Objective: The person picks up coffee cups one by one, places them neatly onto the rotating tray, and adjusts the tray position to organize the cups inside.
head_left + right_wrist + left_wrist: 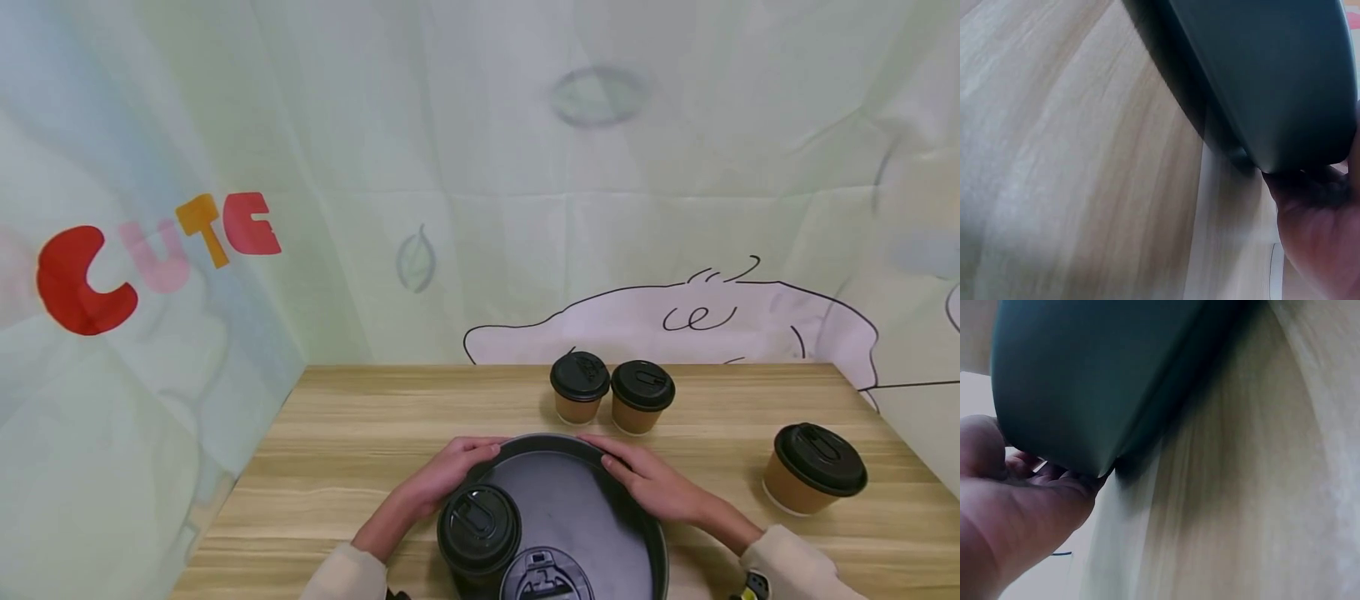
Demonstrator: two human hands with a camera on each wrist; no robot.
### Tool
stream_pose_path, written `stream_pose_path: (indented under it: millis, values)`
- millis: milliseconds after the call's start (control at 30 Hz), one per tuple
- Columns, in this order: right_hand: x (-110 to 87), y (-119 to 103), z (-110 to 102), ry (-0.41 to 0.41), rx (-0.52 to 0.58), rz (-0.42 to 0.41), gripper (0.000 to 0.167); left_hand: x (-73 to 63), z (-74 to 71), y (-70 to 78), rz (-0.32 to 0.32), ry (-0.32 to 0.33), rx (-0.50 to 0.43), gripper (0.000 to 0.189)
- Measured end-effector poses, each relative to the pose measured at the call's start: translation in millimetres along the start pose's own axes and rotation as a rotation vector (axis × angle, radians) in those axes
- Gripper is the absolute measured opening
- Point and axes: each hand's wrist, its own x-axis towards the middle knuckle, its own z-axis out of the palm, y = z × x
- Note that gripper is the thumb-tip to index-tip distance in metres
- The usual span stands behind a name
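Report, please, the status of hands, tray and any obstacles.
Left hand and right hand gripping black round tray by its rim. Black-lidded cup aboard, second dark lid beside it. Close beyond tray: two lidded paper cups, possible obstacles.

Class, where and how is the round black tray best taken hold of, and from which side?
Probably by opposite parts of the raised rim of the tray, the left hand coming from the left, the right hand from the right. The upstanding wall offers both hands an edge, and the lidded cup on its left half may load it unevenly.
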Motion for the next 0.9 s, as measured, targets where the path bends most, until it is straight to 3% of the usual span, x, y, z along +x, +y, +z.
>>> stream_pose_path:
  millis: [200, 600, 900]
  values:
    - [-4.3, -1, 0, 0.012, 0.011, -0.035, 0.043, -2.8, -3.0, -1.5, 0.011, -0.026, -0.053, 0.045]
    - [-17.6, -6, -1, 0.035, -0.014, -0.036, 0.043, -7.9, -6.2, -5.3, 0.052, -0.038, -0.065, 0.045]
    - [-29.1, -2, -1, 0.039, 0.021, 0.018, 0.044, -13.1, -9.5, -6.3, 0.067, -0.067, -0.099, 0.046]
